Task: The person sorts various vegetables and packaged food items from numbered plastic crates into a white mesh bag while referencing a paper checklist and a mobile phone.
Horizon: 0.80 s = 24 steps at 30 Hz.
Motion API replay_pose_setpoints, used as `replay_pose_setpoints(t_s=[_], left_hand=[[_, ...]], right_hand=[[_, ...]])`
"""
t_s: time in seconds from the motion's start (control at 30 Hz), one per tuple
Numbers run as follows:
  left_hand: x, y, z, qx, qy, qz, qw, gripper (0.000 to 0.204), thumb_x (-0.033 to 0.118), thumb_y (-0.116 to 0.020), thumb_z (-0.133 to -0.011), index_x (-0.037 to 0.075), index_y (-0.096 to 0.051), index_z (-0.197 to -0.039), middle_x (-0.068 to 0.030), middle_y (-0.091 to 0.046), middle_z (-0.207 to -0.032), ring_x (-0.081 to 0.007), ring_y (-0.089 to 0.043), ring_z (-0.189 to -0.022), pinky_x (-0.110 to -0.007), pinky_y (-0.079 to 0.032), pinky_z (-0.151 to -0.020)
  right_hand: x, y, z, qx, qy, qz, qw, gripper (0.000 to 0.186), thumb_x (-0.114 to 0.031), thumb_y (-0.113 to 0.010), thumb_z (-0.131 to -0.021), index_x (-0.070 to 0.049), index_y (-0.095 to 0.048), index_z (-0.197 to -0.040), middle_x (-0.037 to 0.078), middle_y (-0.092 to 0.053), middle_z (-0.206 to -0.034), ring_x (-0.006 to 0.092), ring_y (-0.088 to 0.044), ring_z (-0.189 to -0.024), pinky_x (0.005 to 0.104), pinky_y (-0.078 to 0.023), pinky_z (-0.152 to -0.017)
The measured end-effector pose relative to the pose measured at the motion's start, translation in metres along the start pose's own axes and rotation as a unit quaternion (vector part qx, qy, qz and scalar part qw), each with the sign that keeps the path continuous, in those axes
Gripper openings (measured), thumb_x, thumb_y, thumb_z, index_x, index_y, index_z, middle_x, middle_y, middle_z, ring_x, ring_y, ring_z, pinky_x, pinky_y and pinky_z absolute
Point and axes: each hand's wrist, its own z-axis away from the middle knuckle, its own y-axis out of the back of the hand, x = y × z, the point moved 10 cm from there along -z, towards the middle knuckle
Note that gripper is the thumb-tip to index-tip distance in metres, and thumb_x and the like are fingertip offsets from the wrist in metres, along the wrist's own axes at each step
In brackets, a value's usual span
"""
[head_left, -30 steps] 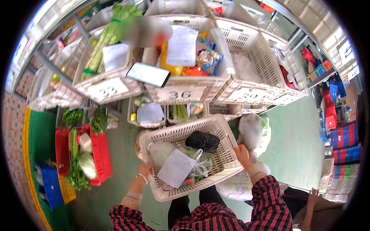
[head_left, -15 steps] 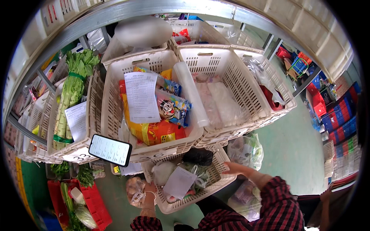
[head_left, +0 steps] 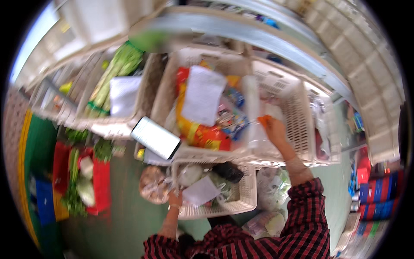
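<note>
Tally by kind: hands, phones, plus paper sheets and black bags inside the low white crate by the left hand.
Hands (left hand, right hand): 2
Phone: 1
Paper sheet: 1
Black bag: 1
Total: 5

So from the lower off-white rectangular plastic crate (head_left: 249, 188), there's a red rectangular plastic crate (head_left: 102, 183) at nine o'clock and a clear bulging plastic bag (head_left: 271, 186) at three.

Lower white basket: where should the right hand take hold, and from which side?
On the lower white basket, probably the right end's top rim, coming from the right: it is open-topped, that rim shows bare, and the left hand is at the opposite end.
</note>
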Motion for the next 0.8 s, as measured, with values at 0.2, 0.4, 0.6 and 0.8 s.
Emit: replay_pose_setpoints(t_s=[0.2, 0.4, 0.6, 0.8], left_hand=[[0.132, -0.007, 0.069, -0.266, -0.065, 0.176, 0.946, 0.021, 0.012, -0.050, -0.087, 0.001, -0.057, -0.104, -0.0094, -0.060, -0.101, -0.0181, -0.057, -0.094, -0.029, -0.045, -0.082], [0.321, 0.018, 0.185, -0.514, 0.135, 0.456, 0.714, 0.043, 0.036, -0.042, -0.092, -0.002, -0.054, -0.108, -0.0086, -0.059, -0.101, -0.0154, -0.054, -0.097, -0.028, -0.042, -0.086], [0.334, 0.142, 0.169, -0.207, -0.358, 0.049, 0.909, 0.038, 0.027, -0.067, -0.072, 0.003, -0.056, -0.101, -0.0099, -0.060, -0.090, -0.0247, -0.059, -0.074, -0.032, -0.046, -0.066], [0.380, 0.259, 0.208, -0.147, -0.455, -0.063, 0.876, 0.032, 0.016, -0.069, -0.068, 0.004, -0.055, -0.095, -0.0113, -0.058, -0.086, -0.0276, -0.058, -0.076, -0.034, -0.047, -0.065]], right_hand=[[-0.060, 0.089, 0.067, 0.009, -0.065, -0.178, 0.982, 0.027, -0.018, -0.047, -0.089, 0.001, -0.046, -0.069, 0.014, -0.042, -0.051, 0.0260, -0.041, -0.044, 0.0368, -0.031, -0.044], [-0.176, 0.045, 0.282, -0.276, -0.214, -0.364, 0.863, 0.011, -0.011, -0.050, -0.086, -0.002, -0.054, -0.089, 0.005, -0.055, -0.075, 0.0133, -0.053, -0.068, 0.0264, -0.044, -0.062], [-0.261, 0.076, 0.290, -0.545, -0.002, -0.508, 0.667, 0.036, -0.017, -0.060, -0.082, -0.003, -0.050, -0.114, 0.011, -0.059, -0.098, 0.0162, -0.056, -0.090, 0.0289, -0.045, -0.080], [-0.284, 0.157, 0.159, -0.052, 0.148, -0.311, 0.937, 0.044, -0.025, -0.066, -0.075, -0.004, -0.053, -0.111, 0.014, -0.062, -0.089, 0.0218, -0.060, -0.086, 0.0321, -0.046, -0.077]])
